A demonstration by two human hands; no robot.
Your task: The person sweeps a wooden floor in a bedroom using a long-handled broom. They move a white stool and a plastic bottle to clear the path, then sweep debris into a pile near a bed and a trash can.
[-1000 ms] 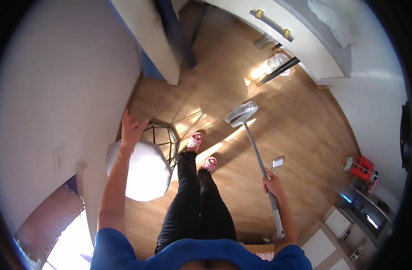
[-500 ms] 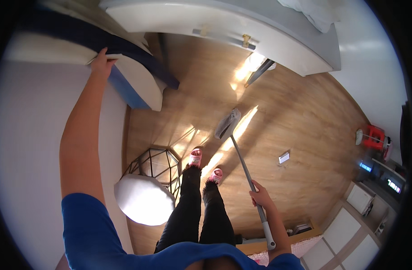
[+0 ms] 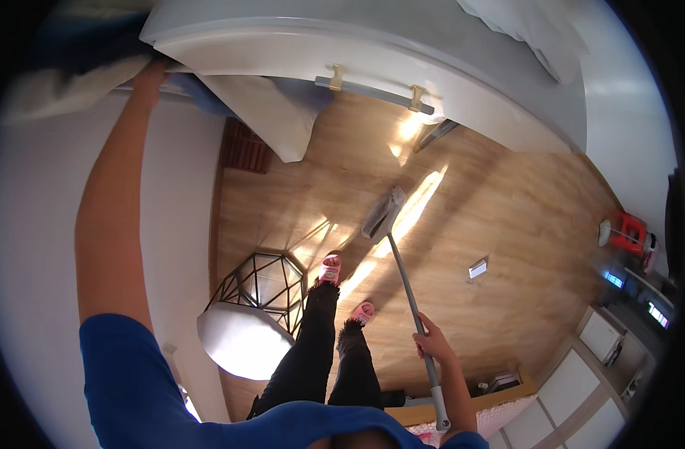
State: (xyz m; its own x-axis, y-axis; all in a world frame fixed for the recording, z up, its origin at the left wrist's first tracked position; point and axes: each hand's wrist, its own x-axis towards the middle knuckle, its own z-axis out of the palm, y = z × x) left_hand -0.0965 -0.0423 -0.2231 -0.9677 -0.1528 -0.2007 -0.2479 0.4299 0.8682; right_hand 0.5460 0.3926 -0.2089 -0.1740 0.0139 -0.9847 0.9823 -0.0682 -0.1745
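My right hand [image 3: 432,343] is closed around the grey handle of a flat mop [image 3: 409,288]. The mop's white head [image 3: 382,215], with a pale cloth on it, lies on the wooden floor beside a bright strip of sunlight. Stretched out far to the left, my left hand [image 3: 149,78] grips the edge of a curtain-like cloth [image 3: 271,112] in cream, navy and blue. Its fingers are partly blurred. The lower end of the cloth hangs over the floor beneath the white ledge [image 3: 298,56].
A geometric wire-framed stand [image 3: 264,280] with a white round top [image 3: 241,340] is by my left leg. A reddish-brown slatted object [image 3: 245,147] sits against the left wall. On the floor lies a small white box [image 3: 478,268]. A red stool [image 3: 628,232] stands far right.
My left hand has moved up and left with the cloth, which has shifted and now shows the slatted object behind it. The mop has barely moved.
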